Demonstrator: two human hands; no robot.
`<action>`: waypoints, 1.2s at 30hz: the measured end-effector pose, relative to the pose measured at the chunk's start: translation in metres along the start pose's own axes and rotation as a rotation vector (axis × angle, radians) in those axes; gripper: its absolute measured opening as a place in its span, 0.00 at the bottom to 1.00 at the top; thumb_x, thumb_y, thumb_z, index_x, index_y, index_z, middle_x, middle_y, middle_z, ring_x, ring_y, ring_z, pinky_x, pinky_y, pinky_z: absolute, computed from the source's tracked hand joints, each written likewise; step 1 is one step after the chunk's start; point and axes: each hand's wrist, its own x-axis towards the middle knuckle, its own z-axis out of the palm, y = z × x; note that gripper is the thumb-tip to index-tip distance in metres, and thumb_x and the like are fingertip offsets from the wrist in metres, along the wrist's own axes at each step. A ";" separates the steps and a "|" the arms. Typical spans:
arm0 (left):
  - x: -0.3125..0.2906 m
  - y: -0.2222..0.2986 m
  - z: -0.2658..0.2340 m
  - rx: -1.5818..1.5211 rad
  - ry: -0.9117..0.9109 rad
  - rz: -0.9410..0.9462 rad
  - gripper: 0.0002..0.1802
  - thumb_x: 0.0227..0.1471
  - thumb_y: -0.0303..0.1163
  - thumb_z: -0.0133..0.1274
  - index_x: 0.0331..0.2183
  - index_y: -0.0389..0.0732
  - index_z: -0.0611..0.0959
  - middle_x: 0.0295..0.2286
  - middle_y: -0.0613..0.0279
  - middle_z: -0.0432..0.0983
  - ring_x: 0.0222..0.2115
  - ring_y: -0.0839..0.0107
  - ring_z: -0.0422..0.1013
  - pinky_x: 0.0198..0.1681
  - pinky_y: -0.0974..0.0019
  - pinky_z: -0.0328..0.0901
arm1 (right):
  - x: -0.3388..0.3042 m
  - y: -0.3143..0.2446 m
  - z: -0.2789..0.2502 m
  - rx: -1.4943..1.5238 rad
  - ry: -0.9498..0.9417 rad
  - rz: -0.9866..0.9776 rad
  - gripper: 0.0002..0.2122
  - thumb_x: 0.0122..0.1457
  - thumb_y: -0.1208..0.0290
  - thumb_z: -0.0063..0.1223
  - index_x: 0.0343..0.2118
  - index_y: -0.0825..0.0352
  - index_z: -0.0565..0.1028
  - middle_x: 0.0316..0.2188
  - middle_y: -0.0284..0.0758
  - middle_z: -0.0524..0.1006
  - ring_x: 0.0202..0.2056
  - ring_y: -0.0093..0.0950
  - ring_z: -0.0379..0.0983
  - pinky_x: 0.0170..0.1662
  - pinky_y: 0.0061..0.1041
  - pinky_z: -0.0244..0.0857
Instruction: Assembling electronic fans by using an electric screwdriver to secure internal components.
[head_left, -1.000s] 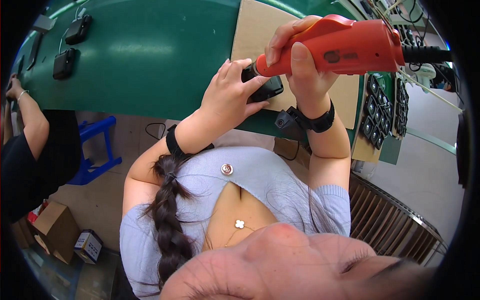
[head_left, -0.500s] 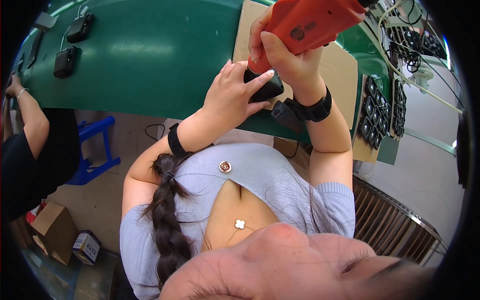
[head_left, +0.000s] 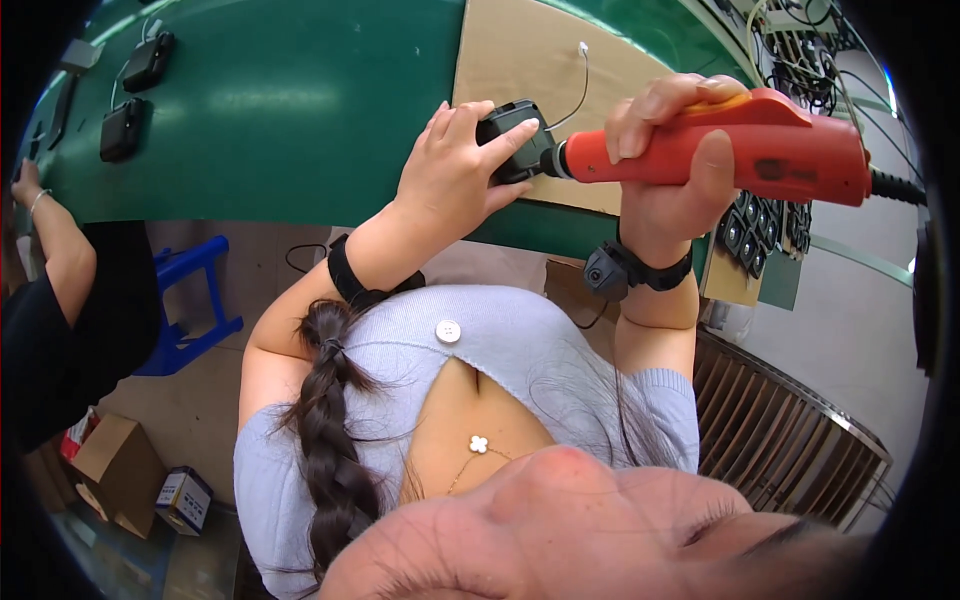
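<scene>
My right hand point(head_left: 675, 165) is wrapped round a red electric screwdriver point(head_left: 740, 150) with a black cord at its rear end. The screwdriver lies nearly level, its black tip pointing left and reaching the right edge of a small black plastic case point(head_left: 520, 135). Whether the tip touches the case I cannot tell. My left hand point(head_left: 460, 160) grips that case from its left side, thumb and fingers around it, near the table's front edge. A thin dark wire point(head_left: 583, 95) with a small white connector runs from the case over the cardboard.
A brown cardboard sheet point(head_left: 510, 50) covers part of the green table point(head_left: 290, 110). Two black boxes point(head_left: 122, 130) with wires stand at the left. Several dark lens units point(head_left: 740, 230) sit on a board at the right. Another person's arm point(head_left: 68, 250) and a blue stool point(head_left: 190, 310) are at far left.
The screwdriver has swung from upright over the case to nearly level, moving right and down with my right hand. The case's face and the wire have come into view. My left hand keeps its hold.
</scene>
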 end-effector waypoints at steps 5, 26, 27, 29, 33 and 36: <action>0.000 -0.002 0.000 0.007 -0.011 -0.021 0.34 0.39 0.42 0.67 0.51 0.56 0.77 0.46 0.50 0.66 0.47 0.51 0.66 0.56 0.49 0.60 | -0.012 0.015 -0.005 -0.019 -0.001 0.048 0.14 0.59 0.73 0.54 0.45 0.69 0.66 0.30 0.41 0.76 0.24 0.26 0.74 0.28 0.23 0.70; -0.002 -0.004 -0.002 -0.007 0.005 -0.011 0.34 0.37 0.42 0.68 0.50 0.55 0.78 0.46 0.50 0.67 0.46 0.51 0.67 0.56 0.48 0.60 | -0.016 0.021 0.003 -0.218 -0.128 0.191 0.16 0.59 0.67 0.57 0.45 0.65 0.66 0.31 0.39 0.74 0.25 0.26 0.71 0.31 0.28 0.69; -0.002 -0.004 -0.001 -0.016 0.011 -0.015 0.34 0.37 0.42 0.68 0.50 0.55 0.78 0.46 0.50 0.67 0.46 0.51 0.67 0.55 0.48 0.60 | -0.014 0.023 0.002 -0.212 -0.137 0.215 0.16 0.58 0.68 0.57 0.45 0.65 0.66 0.31 0.38 0.74 0.25 0.26 0.71 0.31 0.27 0.69; 0.001 -0.002 -0.001 -0.010 0.049 -0.002 0.33 0.36 0.43 0.68 0.49 0.54 0.79 0.45 0.50 0.68 0.45 0.52 0.67 0.54 0.48 0.60 | -0.014 0.023 0.002 -0.181 -0.154 0.231 0.16 0.59 0.68 0.57 0.46 0.64 0.66 0.31 0.38 0.74 0.26 0.26 0.71 0.32 0.27 0.69; -0.002 -0.007 -0.003 -0.052 0.135 0.065 0.30 0.33 0.43 0.69 0.43 0.52 0.81 0.40 0.50 0.69 0.42 0.51 0.66 0.48 0.51 0.61 | -0.022 0.032 0.008 -0.375 -0.056 0.286 0.18 0.59 0.70 0.55 0.49 0.64 0.64 0.32 0.35 0.73 0.27 0.24 0.70 0.33 0.25 0.68; 0.000 -0.005 0.006 -0.142 0.146 0.105 0.31 0.32 0.43 0.69 0.43 0.51 0.82 0.41 0.49 0.68 0.42 0.49 0.66 0.48 0.51 0.61 | -0.021 0.031 0.000 -0.320 -0.064 0.235 0.22 0.58 0.73 0.53 0.53 0.65 0.59 0.31 0.36 0.73 0.24 0.24 0.69 0.29 0.24 0.67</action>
